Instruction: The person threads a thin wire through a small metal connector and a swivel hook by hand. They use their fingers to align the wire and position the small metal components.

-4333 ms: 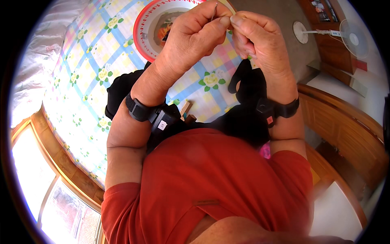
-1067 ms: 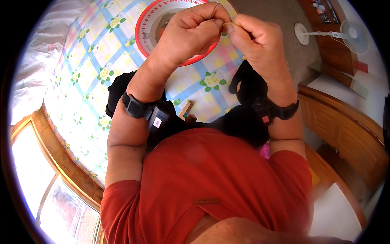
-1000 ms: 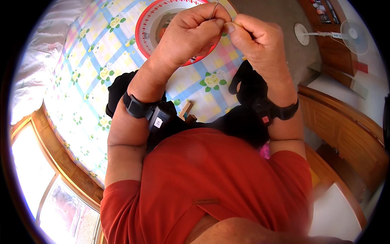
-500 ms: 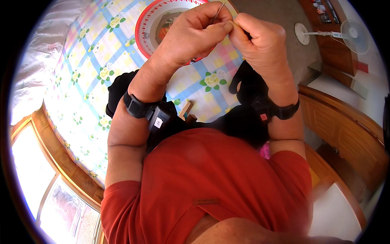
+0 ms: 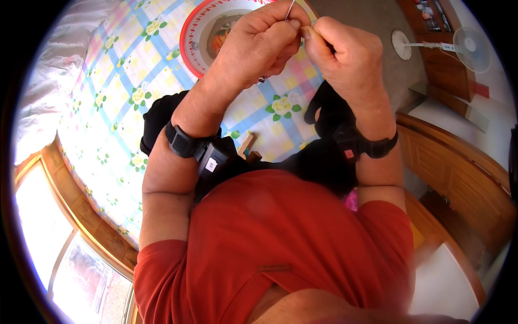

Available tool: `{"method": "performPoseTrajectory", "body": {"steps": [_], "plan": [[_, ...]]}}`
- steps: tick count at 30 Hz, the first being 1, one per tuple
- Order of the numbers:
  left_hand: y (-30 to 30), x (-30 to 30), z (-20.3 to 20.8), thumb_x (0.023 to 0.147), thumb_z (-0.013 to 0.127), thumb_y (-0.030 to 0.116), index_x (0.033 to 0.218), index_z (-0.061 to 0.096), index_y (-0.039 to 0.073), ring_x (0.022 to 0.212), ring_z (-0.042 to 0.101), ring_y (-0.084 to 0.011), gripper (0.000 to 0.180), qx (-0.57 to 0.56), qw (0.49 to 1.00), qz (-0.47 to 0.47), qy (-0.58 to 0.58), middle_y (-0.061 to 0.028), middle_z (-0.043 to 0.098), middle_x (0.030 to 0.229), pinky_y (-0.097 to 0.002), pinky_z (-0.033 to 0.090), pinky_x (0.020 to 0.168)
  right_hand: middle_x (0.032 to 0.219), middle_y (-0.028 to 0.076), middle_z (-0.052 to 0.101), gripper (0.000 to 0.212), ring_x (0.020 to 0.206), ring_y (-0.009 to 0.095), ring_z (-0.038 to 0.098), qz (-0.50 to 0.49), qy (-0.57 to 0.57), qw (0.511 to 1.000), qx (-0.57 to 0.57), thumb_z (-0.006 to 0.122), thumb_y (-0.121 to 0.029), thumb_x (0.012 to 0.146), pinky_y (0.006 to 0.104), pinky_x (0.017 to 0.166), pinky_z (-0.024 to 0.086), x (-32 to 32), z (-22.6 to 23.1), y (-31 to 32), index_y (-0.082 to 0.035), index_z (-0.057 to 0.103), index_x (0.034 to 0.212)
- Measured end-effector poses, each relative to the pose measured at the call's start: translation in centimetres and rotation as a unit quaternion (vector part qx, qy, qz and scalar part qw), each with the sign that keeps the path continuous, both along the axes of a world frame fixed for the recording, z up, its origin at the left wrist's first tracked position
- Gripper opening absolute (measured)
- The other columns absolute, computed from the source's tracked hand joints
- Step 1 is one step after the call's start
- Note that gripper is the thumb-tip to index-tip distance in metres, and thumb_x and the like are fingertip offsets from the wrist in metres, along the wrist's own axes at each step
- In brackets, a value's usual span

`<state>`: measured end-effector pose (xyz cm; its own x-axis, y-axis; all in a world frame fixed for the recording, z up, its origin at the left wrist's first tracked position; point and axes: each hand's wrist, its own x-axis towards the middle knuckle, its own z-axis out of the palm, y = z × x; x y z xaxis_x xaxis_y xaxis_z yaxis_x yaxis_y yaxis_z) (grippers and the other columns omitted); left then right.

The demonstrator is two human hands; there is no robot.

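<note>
Above left hand grip, needle protruding, right hand touching

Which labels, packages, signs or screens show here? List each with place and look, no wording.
Label: small white square on the black wrist device of the left forearm.
Tag: small red patch on the black band at the right wrist.
No packages, signs or screens visible.

A red short-sleeved shirt is worn, both forearms are left bare, and each wrist is circled by a black strap, the left one fitted with a boxy black unit bearing a small white label, the right one marked by a small red patch.
</note>
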<state>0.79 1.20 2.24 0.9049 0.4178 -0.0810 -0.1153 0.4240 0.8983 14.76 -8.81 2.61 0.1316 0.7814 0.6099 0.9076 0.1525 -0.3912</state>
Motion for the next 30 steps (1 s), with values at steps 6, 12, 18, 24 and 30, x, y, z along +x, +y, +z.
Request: {"method": "performPoseTrajectory", "body": {"steps": [6,12,18,24,30], "plan": [[0.3,0.0,-0.3,0.097,0.043,0.012,0.093,0.057,0.005,0.048,0.038,-0.0039,0.016,-0.025,0.999,-0.011,-0.023,0.0027,0.047,0.061,-0.0180,0.029,0.043,0.053,0.004,0.039,0.014,0.046,0.009,0.035,0.021,0.070,0.997,-0.002,0.064,0.000,0.078,0.0252,0.043,0.032,-0.4,0.5,-0.1,-0.003,0.054,0.069],[0.3,-0.1,-0.3,0.096,0.045,0.009,0.093,0.057,0.006,0.049,0.039,-0.0029,0.013,0.071,0.997,-0.018,0.000,0.0042,0.047,0.063,-0.0177,0.028,0.043,0.056,0.011,0.046,0.013,0.045,0.025,0.046,-0.006,0.067,0.997,-0.027,0.064,-0.009,0.077,0.0328,0.043,0.038,-0.4,0.5,-0.1,-0.006,0.053,0.069],[0.6,0.1,-1.1,0.096,0.045,0.009,0.096,0.057,0.006,0.048,0.039,-0.0038,0.013,-0.012,0.999,-0.017,-0.033,0.0031,0.049,0.063,-0.0184,0.028,0.042,0.054,0.004,0.039,0.014,0.047,0.012,0.037,0.010,0.103,0.994,-0.019,0.065,-0.005,0.080,0.0266,0.043,0.033,-0.7,0.8,-0.1,-0.004,0.054,0.070],[-0.2,-0.1,1.1,0.094,0.050,0.009,0.095,0.057,0.006,0.046,0.039,-0.0039,0.008,-0.005,1.000,0.005,0.011,0.0035,0.048,0.061,-0.0183,0.028,0.042,0.052,0.001,0.036,0.017,0.048,0.007,0.034,0.012,0.105,0.994,-0.015,0.065,-0.003,0.081,0.0240,0.043,0.031,-0.5,0.6,-0.1,-0.004,0.053,0.069],[0.4,0.1,-0.3,0.093,0.052,0.009,0.093,0.057,0.007,0.046,0.038,-0.0031,0.005,0.009,1.000,-0.007,0.007,0.0043,0.048,0.060,-0.0179,0.027,0.042,0.053,0.009,0.046,0.016,0.044,0.024,0.047,-0.005,0.016,1.000,0.004,0.065,-0.008,0.073,0.0335,0.042,0.038,-0.2,0.0,0.4,-0.008,0.051,0.064]]}}
